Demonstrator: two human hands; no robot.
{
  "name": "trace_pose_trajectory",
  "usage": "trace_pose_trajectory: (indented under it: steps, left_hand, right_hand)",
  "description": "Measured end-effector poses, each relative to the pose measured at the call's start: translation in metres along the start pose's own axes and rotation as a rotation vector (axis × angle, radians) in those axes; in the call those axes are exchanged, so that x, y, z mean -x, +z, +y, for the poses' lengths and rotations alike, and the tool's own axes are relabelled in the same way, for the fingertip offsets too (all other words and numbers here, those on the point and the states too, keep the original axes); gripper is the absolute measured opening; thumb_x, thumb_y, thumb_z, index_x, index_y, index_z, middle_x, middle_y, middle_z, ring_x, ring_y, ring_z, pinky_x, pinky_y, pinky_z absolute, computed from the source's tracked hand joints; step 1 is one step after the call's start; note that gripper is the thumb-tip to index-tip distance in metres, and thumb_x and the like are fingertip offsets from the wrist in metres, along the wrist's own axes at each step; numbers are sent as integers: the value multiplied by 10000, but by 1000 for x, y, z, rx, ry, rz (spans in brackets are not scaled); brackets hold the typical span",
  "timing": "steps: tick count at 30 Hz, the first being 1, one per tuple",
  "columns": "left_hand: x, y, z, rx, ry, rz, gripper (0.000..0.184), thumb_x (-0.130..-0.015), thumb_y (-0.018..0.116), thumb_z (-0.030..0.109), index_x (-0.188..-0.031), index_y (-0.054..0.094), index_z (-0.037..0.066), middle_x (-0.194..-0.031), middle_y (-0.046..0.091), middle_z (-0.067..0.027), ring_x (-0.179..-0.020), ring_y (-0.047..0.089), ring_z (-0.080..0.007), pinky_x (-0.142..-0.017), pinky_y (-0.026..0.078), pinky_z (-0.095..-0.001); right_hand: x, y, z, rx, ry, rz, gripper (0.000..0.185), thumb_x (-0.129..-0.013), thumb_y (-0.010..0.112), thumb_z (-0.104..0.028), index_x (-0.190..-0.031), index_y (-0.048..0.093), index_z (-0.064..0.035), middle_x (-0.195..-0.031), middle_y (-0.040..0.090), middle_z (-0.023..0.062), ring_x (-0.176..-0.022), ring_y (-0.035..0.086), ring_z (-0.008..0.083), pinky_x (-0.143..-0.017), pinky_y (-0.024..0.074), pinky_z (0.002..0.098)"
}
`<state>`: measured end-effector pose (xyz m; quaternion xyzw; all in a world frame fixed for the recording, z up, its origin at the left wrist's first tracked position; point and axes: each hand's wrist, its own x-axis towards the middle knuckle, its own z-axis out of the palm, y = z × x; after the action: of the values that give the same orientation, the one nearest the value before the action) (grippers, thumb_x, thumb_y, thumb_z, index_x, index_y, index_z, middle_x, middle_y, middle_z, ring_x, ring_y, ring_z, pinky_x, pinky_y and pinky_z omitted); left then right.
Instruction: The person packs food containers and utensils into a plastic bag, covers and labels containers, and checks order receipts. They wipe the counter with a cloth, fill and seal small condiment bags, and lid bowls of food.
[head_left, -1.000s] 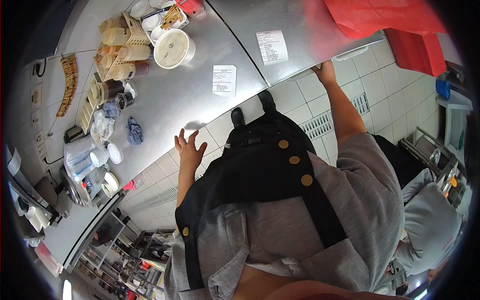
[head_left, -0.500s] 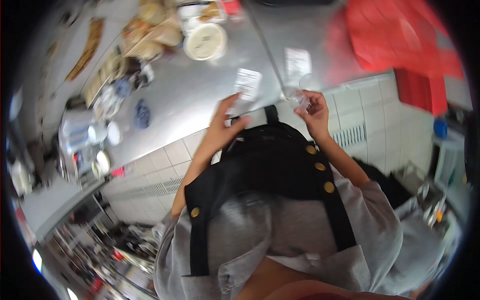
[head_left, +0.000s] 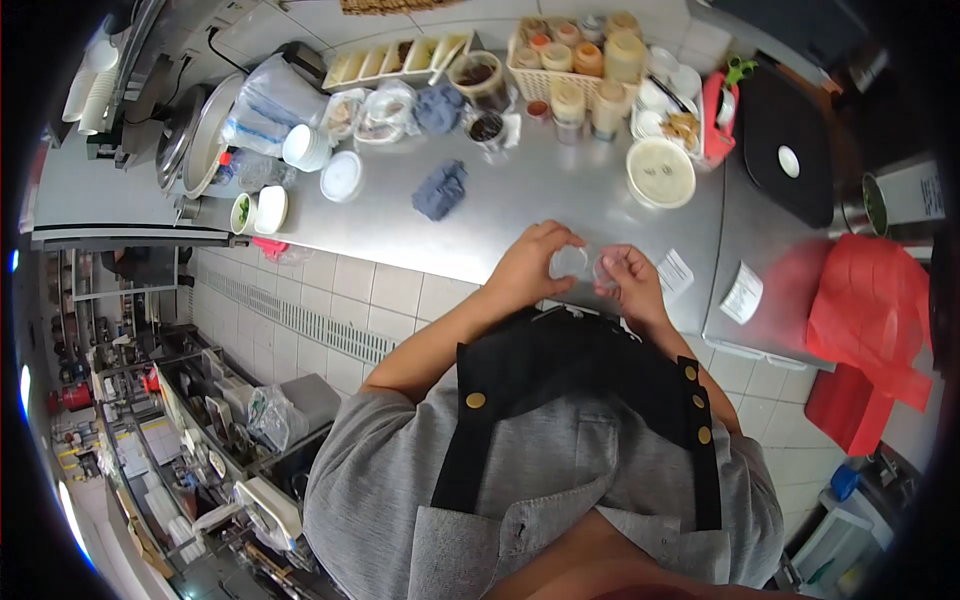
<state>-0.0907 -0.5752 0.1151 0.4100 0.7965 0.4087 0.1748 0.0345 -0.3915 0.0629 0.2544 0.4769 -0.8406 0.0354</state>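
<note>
At the near edge of a steel counter (head_left: pixel 380 228), a worker in a black apron (head_left: pixel 570 355) brings two hands close together, each with a small, clear, round piece. With 12 o'clock pointing straight away from the body, the left grip (head_left: pixel 533 266) curls thumb and fingers around the left piece (head_left: pixel 569 263); the right grip (head_left: pixel 638 288) pinches the right piece (head_left: pixel 606 270) in its fingertips.

The telling relation, by all appearances, is piece to piece: the right one lies at 3 o'clock from the left, just beside it, though whether the rims touch cannot be made out. Both look round, with no clear long axis, and which is cup and which is lid is too blurred to tell. Each piece sits in its own hand, so neither hand has to reach.

Near the right grip, a receipt (head_left: pixel 676 272) lies between 2 and 3 o'clock; a second slip (head_left: pixel 742 293) rests farther out at 3, short of a red bag (head_left: pixel 868 310). Beyond the hands, a blue rag (head_left: pixel 440 190) lies at 10 o'clock from the left grip and a lidded tub (head_left: pixel 660 172) stands at 12 from the right.
</note>
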Motion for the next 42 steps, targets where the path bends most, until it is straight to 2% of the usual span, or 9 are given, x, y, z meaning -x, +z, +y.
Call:
trace_pose_trajectory:
  steps: [5, 9, 13, 16, 18, 21, 27, 36, 42]
  left_hand:
    - [0, -70, -71, -23, 87, -104, 550, -680, 871, 143, -1185, 652, 125, -1143, 597, -94, -1019, 584, -297, -849, 521, -368]
    - [-38, -157, -114, 58, 66, -208, 545, -706, 867, 154, -1208, 656, 118, -1174, 609, -65, -963, 605, -217, -749, 535, -339]
    - [-144, -252, -255, 21, -197, 308, 189, -810, 791, 234, -953, 749, 118, -928, 724, -69, -850, 679, -241, -740, 548, -361]
    - [-212, -307, -284, -367, -246, 486, 105, -875, 698, 220, -924, 758, 149, -887, 743, -52, -809, 701, -279, -727, 556, -380]
    - [-247, -317, -318, -833, -217, 297, 202, -889, 645, 212, -1019, 729, 83, -931, 750, -92, -844, 726, -316, -740, 580, -421]
    - [-291, -304, -354, -913, -364, 73, 251, -903, 603, 182, -1069, 722, 36, -1060, 727, -139, -969, 719, -329, -822, 583, -429]
    - [-307, -280, -358, -955, -446, 20, 271, -936, 557, 145, -1125, 728, 52, -1301, 609, -143, -1059, 698, -291, -839, 571, -427]
    - [-303, -300, -347, -982, -283, 38, 211, -904, 580, 133, -970, 770, 69, -1019, 753, -138, -958, 737, -283, -754, 598, -413]
    - [-300, -308, -358, -849, -362, -52, 241, -923, 553, 132, -1023, 762, 66, -1068, 744, -150, -1018, 721, -311, -809, 588, -430]
  right_hand:
    - [-49, 66, 6, 12, 156, -57, 195, -1022, 589, -198, -1140, 575, -43, -1047, 688, 100, -878, 710, 203, -714, 590, 290]
    - [-76, 115, -5, -67, 216, -73, 212, -1039, 560, -229, -1147, 540, -48, -1088, 693, 122, -884, 713, 228, -744, 606, 314]
    - [-99, 137, -14, -153, 107, 44, 173, -1045, 513, -175, -1156, 544, -47, -1113, 682, 133, -902, 711, 233, -771, 609, 319]
    - [-117, 146, -20, -177, 35, 104, 154, -1033, 493, -124, -1154, 553, -51, -1120, 677, 136, -907, 708, 233, -784, 608, 326]
    - [-127, 158, -23, -172, 15, 129, 153, -1024, 488, -100, -1150, 559, -52, -1120, 675, 134, -909, 705, 233, -793, 607, 333]
    - [-146, 177, -30, -97, 32, 134, 144, -1019, 512, -115, -1139, 570, -59, -1110, 677, 121, -908, 701, 236, -810, 604, 356]
    - [-177, 219, -37, -32, 104, 36, 147, -1014, 530, -126, -1147, 560, -69, -1111, 679, 115, -930, 705, 246, -815, 601, 373]
    - [-201, 250, -54, 36, 112, 7, 158, -1020, 532, -132, -1159, 553, -59, -1131, 678, 138, -926, 721, 258, -809, 604, 351]
    - [-206, 253, -51, 41, 114, -1, 165, -1025, 524, -138, -1168, 554, -60, -1146, 676, 148, -936, 722, 259, -812, 604, 346]
